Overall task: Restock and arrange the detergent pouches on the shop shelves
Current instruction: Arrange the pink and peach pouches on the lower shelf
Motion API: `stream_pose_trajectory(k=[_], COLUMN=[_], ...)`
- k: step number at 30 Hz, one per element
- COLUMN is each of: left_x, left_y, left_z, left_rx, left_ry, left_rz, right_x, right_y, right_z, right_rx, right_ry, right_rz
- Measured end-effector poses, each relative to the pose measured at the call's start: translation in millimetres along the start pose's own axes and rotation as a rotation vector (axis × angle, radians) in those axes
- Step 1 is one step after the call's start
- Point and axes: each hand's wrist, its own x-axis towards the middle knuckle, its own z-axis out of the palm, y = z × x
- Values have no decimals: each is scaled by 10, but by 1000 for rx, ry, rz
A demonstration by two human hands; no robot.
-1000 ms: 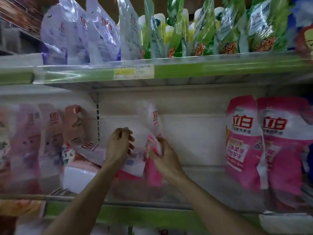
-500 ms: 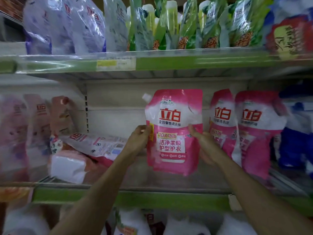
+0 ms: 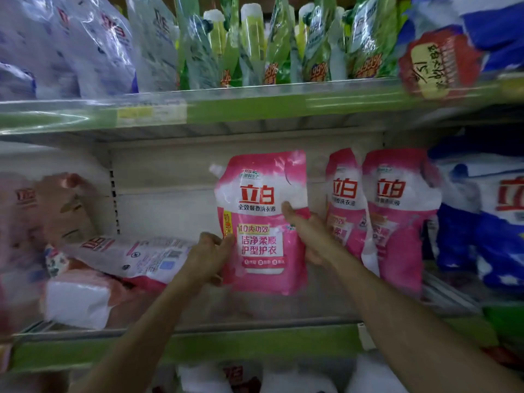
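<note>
A pink plastic detergent pouch [image 3: 261,222], clamped mid-frame by left grip [image 3: 207,256] and right grip [image 3: 310,236], is judged due to be stood beside the matching pink pouches [image 3: 397,222] right of centre.

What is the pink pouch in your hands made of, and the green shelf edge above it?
The pink pouch looks like soft, glossy plastic film: it shines and wrinkles near the top. The green shelf edge seems covered by clear shiny plastic, showing light streaks.

Pink pouch [image 3: 261,194], edge-on a second ago, now upright and front-on between left hand [image 3: 208,256] and right hand [image 3: 309,231].
</note>
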Motion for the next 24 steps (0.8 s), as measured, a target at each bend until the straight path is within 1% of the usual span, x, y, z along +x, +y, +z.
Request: stream_pose_trajectory(k=[3, 6, 9, 12, 14, 17, 21, 22, 24], left_x=[-76, -107, -134, -49, 32, 100, 114, 85, 36], left_y=[-7, 75, 263, 398, 466, 543, 585, 606, 634], left_z=[29, 121, 386, 705, 902, 1186, 1338, 1328, 1289], left_rx=[-117, -213, -404, -488, -487, -486, -413, -359, -161], left_ry=[-112, -188, -263, -269, -297, -371, -398, -395, -345], left_rz=[-76, -131, -126, -85, -56, -59, -47, -23, 83], right_x=[-10, -43, -138, -232, -258, -302, -286, -264, -230], right_y=[28, 55, 42, 0, -27, -37, 10, 22, 41], right_z=[38, 154, 181, 105, -12, -182, -250, -248, -233], right_rx=[-38, -70, -133, -201, -187, -194, -208, -225, -277], right_ry=[100, 125, 200, 262, 305, 388, 378, 366, 356], right_rz=[-56, -127, -243, -354, -376, -359, -304, -294, -311])
